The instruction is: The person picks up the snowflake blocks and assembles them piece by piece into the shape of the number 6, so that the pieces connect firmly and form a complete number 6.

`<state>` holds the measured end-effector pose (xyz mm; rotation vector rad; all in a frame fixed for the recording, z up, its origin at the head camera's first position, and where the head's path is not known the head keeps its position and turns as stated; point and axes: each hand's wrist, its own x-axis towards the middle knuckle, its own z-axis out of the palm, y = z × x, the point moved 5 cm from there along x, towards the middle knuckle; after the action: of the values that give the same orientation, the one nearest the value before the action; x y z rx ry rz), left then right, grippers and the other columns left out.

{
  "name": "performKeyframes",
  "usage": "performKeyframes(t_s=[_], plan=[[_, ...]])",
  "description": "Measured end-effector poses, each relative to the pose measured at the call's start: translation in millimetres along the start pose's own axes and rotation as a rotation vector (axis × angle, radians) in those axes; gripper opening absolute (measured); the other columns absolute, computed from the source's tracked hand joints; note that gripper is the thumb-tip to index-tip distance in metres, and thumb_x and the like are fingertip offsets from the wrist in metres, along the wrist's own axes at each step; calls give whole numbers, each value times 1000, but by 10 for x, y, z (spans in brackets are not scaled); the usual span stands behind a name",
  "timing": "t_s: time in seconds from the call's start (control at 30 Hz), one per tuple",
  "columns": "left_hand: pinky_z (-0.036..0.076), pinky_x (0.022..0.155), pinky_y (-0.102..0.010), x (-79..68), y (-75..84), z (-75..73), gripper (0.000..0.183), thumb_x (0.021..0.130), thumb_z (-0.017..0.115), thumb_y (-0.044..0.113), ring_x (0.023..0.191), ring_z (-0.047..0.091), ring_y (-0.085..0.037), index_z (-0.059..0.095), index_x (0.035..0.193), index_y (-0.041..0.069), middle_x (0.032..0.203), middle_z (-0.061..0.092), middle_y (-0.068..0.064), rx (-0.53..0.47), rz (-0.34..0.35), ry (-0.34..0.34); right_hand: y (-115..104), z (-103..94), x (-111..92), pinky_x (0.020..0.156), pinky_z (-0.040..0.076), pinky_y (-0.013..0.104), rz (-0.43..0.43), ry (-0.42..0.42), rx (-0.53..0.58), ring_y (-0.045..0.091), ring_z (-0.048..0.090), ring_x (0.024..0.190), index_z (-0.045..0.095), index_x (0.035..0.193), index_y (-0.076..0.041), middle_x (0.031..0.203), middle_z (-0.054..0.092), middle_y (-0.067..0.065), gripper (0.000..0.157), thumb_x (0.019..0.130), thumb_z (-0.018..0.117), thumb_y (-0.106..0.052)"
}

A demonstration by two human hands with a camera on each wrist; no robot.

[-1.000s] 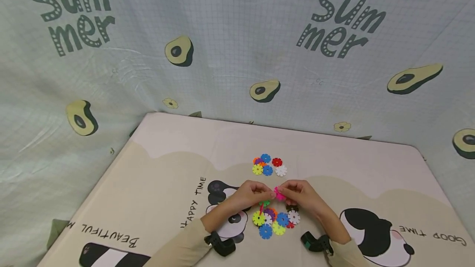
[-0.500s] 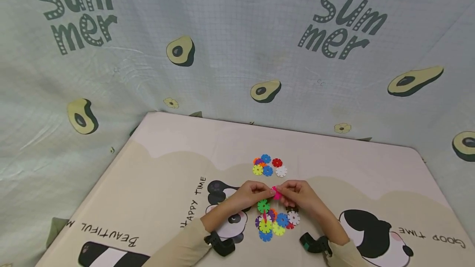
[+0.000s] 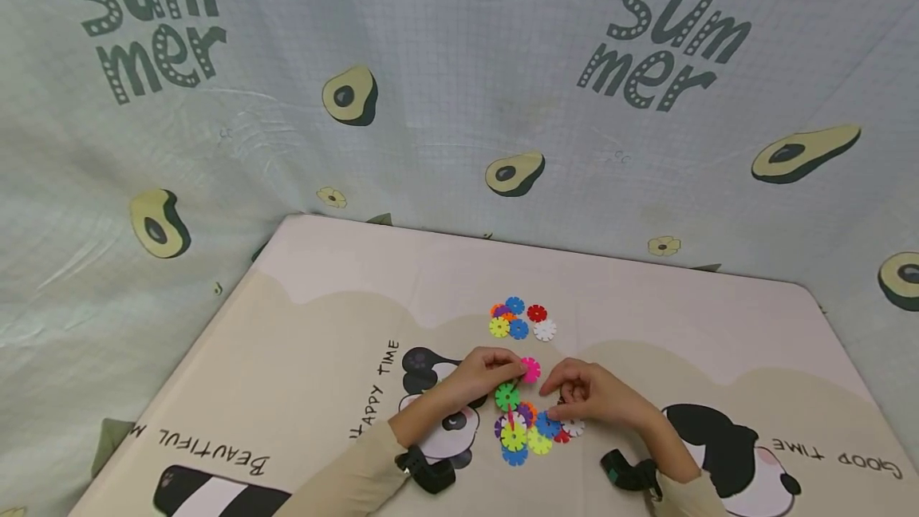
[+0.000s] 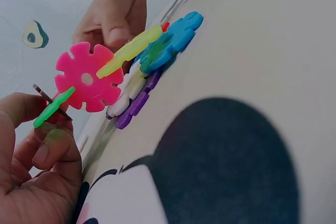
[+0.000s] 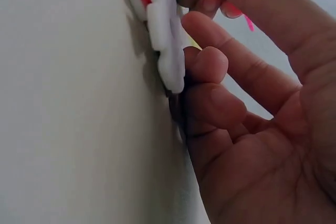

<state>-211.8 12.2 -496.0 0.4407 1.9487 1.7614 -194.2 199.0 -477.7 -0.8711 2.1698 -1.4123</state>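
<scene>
My left hand (image 3: pixel 487 373) pinches a chain of linked notched plastic building discs, its fingertips by a pink disc (image 3: pixel 530 370) and a green disc (image 3: pixel 506 396). Lower in the chain, a yellow disc (image 3: pixel 513 436) lies over the pile. The left wrist view shows a pink disc (image 4: pixel 86 78) standing between an edge-on green disc (image 4: pixel 54 107) and an edge-on yellow one (image 4: pixel 130 52); a thin dark piece crosses by the fingertips. My right hand (image 3: pixel 599 396) is apart from the chain, fingers bent, over the pile's right side near a white disc (image 5: pixel 167 35). Its fingers partly hide that pile.
Beneath the chain lies the near pile, with a blue disc (image 3: pixel 547 424) and a lower yellow disc (image 3: pixel 539 442) showing. Farther back sits another group, including a red disc (image 3: pixel 537 313) and a white one (image 3: pixel 546 330). A printed cloth (image 3: pixel 287 373) covers the table.
My right hand has let go of the pink disc and moved right and down to the near pile. The left hand keeps the chain; its green and yellow discs now face up more.
</scene>
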Motion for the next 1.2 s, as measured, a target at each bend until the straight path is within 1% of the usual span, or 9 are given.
performKeyframes(t_s=[0.1, 0.2, 0.33, 0.5, 0.77, 0.9, 0.97, 1.1, 1.2], plan=[[44, 66, -16, 0, -1, -4, 24, 97, 59, 17, 72, 52, -7, 70, 102, -4, 85, 63, -1, -8, -1, -1, -22, 25, -15, 51, 38, 20, -20, -23, -27, 15, 47, 62, 70, 102, -7, 94, 56, 11, 23, 82, 79, -12], [43, 64, -17, 2, -9, -4, 25, 97, 59, 17, 71, 51, -7, 69, 101, -4, 82, 61, 2, -12, -6, 1, -62, 59, -20, 54, 39, 20, -8, -19, -65, 19, 48, 66, 71, 102, -8, 101, 53, 9, 26, 79, 81, -15], [45, 67, -17, -4, -8, -3, 24, 97, 60, 18, 74, 54, -8, 70, 101, -3, 85, 65, 0, -27, -9, -1, -118, 92, -16, 56, 41, 21, -22, -7, -106, 19, 49, 68, 71, 98, -9, 104, 51, 9, 23, 79, 82, -16], [49, 71, -17, -12, 6, 6, 22, 96, 63, 16, 76, 60, -8, 70, 102, -3, 90, 71, -6, -55, -7, -18, -118, 94, -22, 56, 41, 19, -53, -2, -100, 18, 49, 67, 68, 91, -10, 99, 54, 8, 16, 81, 80, -15], [49, 69, -17, -17, -1, 14, 21, 95, 65, 16, 74, 60, -8, 70, 101, -3, 88, 71, -8, -49, -8, -14, -44, 48, -45, 56, 42, 21, -36, 53, -56, 4, 47, 66, 66, 90, -11, 74, 55, 2, 7, 87, 73, -11], [47, 66, -17, -20, -1, 18, 20, 94, 65, 16, 71, 58, -8, 70, 100, -3, 84, 70, -5, -41, -12, -10, -38, 15, -46, 57, 44, 21, -26, 97, -49, 5, 50, 67, 67, 92, -9, 74, 57, 3, 4, 89, 70, -9], [44, 61, -18, -20, 0, 22, 20, 95, 65, 15, 66, 54, -8, 70, 100, -4, 80, 67, -2, -49, -18, -10, -41, -3, -44, 58, 45, 20, -17, 119, -56, 5, 51, 68, 68, 93, -8, 75, 59, 3, 4, 90, 69, -9], [38, 53, -18, -14, 0, 29, 23, 95, 64, 14, 59, 47, -8, 68, 103, -6, 74, 62, 2, -69, -39, -22, -50, -41, -44, 58, 47, 21, 0, 170, -70, 6, 53, 67, 68, 96, -7, 75, 60, 2, 5, 91, 68, -7], [37, 52, -17, -14, 2, 31, 24, 95, 63, 14, 57, 46, -7, 67, 104, -8, 72, 60, 3, -82, -53, -31, -56, -70, -46, 56, 46, 21, 2, 224, -96, 6, 52, 65, 68, 97, -6, 74, 60, 1, 6, 90, 68, -6]])
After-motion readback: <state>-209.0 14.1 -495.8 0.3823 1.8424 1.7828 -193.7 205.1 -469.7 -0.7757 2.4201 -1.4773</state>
